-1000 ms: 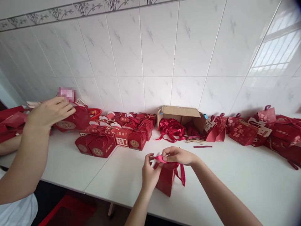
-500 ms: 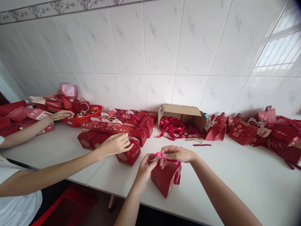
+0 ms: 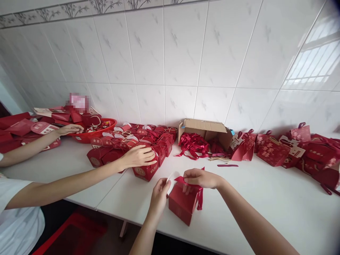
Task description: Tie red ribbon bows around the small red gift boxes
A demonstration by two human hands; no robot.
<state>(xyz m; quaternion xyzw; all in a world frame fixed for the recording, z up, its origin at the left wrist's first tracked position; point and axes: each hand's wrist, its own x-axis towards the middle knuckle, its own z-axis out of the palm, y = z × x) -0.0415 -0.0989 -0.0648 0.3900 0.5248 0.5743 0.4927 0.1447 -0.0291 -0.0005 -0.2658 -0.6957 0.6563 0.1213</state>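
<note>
A small red gift box (image 3: 181, 206) stands on the white table in front of me. At its top, my left hand (image 3: 160, 191) pinches a pale rounded flap (image 3: 173, 180) between thumb and fingers. My right hand (image 3: 201, 177) is closed on a red ribbon (image 3: 200, 200) that runs over the box top and hangs down its right side. Some fingers of the right hand are hidden behind the ribbon.
A co-worker's hand (image 3: 139, 156) rests on a finished-looking red box (image 3: 145, 171), beside rows of similar boxes. Behind stand a red basin (image 3: 102, 134) and a cardboard box (image 3: 204, 124) with red ribbons (image 3: 192, 143). Red gift bags (image 3: 273, 150) line the right.
My left hand has moved slightly left, and the pale flap now shows in it. The ribbon has shifted across the box top. The co-worker's hand has opened and moved right with the box.
</note>
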